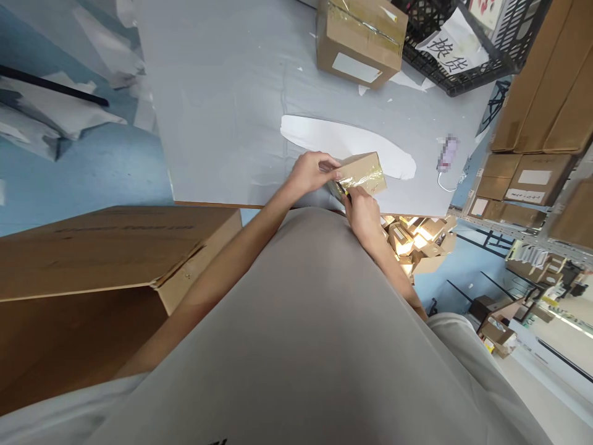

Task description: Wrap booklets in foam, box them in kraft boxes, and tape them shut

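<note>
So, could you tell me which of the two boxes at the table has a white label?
The bigger box at the far edge; the small box, held nearer, shows tape but no label.

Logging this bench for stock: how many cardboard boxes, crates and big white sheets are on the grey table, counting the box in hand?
Brown cardboard boxes: 2 (small tape-wrapped one in the left hand, large labelled one)
Black plastic mesh crates: 1
White oval paper sheets: 1
Total: 4
</note>
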The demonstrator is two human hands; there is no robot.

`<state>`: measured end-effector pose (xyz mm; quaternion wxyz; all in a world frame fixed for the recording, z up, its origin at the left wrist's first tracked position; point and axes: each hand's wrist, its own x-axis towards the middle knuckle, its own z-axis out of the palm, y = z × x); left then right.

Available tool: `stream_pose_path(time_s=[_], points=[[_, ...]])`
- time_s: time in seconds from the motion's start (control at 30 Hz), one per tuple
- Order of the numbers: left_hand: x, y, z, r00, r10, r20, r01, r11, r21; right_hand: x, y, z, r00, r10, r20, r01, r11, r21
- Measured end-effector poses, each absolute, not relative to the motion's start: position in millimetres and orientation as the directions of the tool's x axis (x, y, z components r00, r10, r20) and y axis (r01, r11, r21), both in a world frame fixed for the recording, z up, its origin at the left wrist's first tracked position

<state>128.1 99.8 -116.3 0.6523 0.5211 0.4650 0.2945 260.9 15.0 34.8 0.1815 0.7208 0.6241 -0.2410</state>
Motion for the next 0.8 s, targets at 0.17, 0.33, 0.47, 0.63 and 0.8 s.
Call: stream_pose_path(time_s=[0.17,0.33,0.47,0.63,0.8], points=[[131.2,96.0,-114.9,0.365,0.872,-0.326,0.121,0.303,0.945,253.7,17.5,42.1,0.112,0.762,-0.638,0.993,-0.106,0.048],[132.4,92.3,-108.5,0.332,0.878,-0.345,0.151,0.312,0.938,264.8,3.6,53.0,0.134,0.698,-0.704,0.991,-0.094,0.096],[131.8,90.4,-104.9,0.323,0.882,-0.344,0.164,0.306,0.938,277.6,-6.6,50.6,0.122,0.682,-0.721,0.991,-0.122,0.052],[130.5,93.3,-105.5,0.341,0.88,-0.33,0.14,0.3,0.944,280.4,-9.4,51.0,0.119,0.705,-0.699,0.988,-0.155,0.012],[130.0,92.9,-105.4,0.35,0.87,-0.346,0.141,0.317,0.938,279.8,-10.3,61.0,0.095,0.758,-0.645,0.981,-0.182,-0.069]])
